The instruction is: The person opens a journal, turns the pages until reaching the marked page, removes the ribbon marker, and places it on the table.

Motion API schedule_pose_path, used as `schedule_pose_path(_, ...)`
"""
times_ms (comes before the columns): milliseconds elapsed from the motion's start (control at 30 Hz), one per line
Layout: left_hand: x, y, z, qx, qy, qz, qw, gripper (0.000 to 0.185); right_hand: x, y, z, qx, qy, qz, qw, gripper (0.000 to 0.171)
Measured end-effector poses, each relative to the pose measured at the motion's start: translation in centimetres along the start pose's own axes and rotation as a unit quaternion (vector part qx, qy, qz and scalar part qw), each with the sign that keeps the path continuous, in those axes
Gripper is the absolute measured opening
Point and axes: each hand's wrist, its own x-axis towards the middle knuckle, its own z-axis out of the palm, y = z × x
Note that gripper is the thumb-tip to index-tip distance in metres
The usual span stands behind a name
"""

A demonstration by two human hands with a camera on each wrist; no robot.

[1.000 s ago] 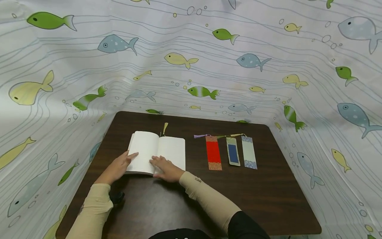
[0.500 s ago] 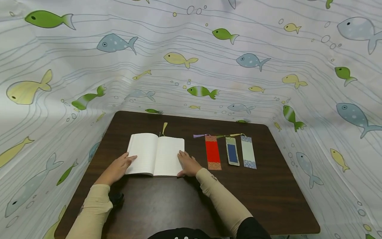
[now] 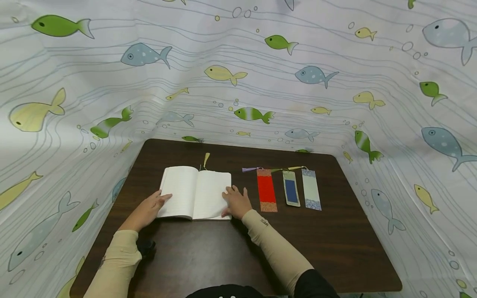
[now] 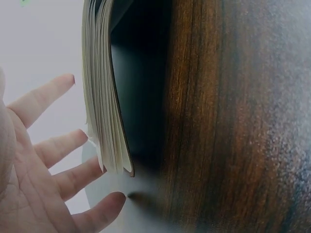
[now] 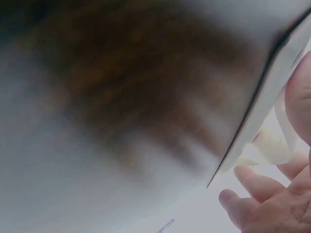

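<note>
On the brown table (image 3: 223, 256), the left hand (image 3: 146, 210) rests with straight fingers on the open notebook (image 3: 193, 191), the right hand (image 3: 237, 203) spreads fingers on its right edge, thumb hidden under pages, beside three bookmarks (image 3: 288, 189).

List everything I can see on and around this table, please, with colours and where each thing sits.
Open book: one, white pages, left of the table's middle.
Tassel: one, yellow, sticking out past the book's far edge.
Red bookmark: one, red with a purple tassel, right of the book.
Blue bookmark: one, blue with a pale border, beside the red one.
Pale bookmark: one, white with patterned ends, rightmost.
Table: one, dark brown wood.
Fish curtain: white with green, blue and yellow fish, around the table.
Left hand: rests on the left page's edge.
Right hand: rests on the right page's edge.
</note>
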Motion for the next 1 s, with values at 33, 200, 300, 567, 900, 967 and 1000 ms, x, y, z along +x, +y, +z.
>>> schedule_pose_path(33, 0.0, 0.0, 0.0, 0.000, -0.001, 0.000, 1.0000, 0.056, 0.0, 0.0, 0.1, 0.003, 0.006, 0.004, 1.000, 0.085)
schedule_pose_path(200, 0.1, 0.1, 0.0, 0.000, 0.000, 0.002, 1.0000, 0.055, 0.2, 0.1, 0.5, 0.034, 0.038, 0.035, 0.998, 0.108)
schedule_pose_path(300, 0.0, 0.0, -0.1, 0.000, -0.001, 0.001, 1.0000, 0.056, 0.3, -0.1, 0.5, 0.081, 0.060, 0.051, 0.994, 0.124)
schedule_pose_path(567, -0.1, 0.3, -0.4, -0.019, 0.004, -0.001, 0.9998, 0.059, 0.5, -2.5, -1.4, 0.325, 0.035, -0.025, 0.945, 0.121)
schedule_pose_path(900, -0.1, 0.3, -0.7, -0.044, 0.031, 0.031, 0.9981, 0.059, 1.3, -6.8, -1.4, 0.332, -0.057, -0.158, 0.928, 0.080)
schedule_pose_path(967, -0.1, 0.2, -0.8, -0.044, 0.031, 0.040, 0.9978, 0.061, 1.4, -7.4, -1.1, 0.283, -0.058, -0.179, 0.940, 0.072)
schedule_pose_path(1000, -0.1, 0.2, -0.9, -0.041, 0.031, 0.042, 0.9978, 0.062, 1.5, -7.7, -1.0, 0.264, -0.058, -0.186, 0.945, 0.069)
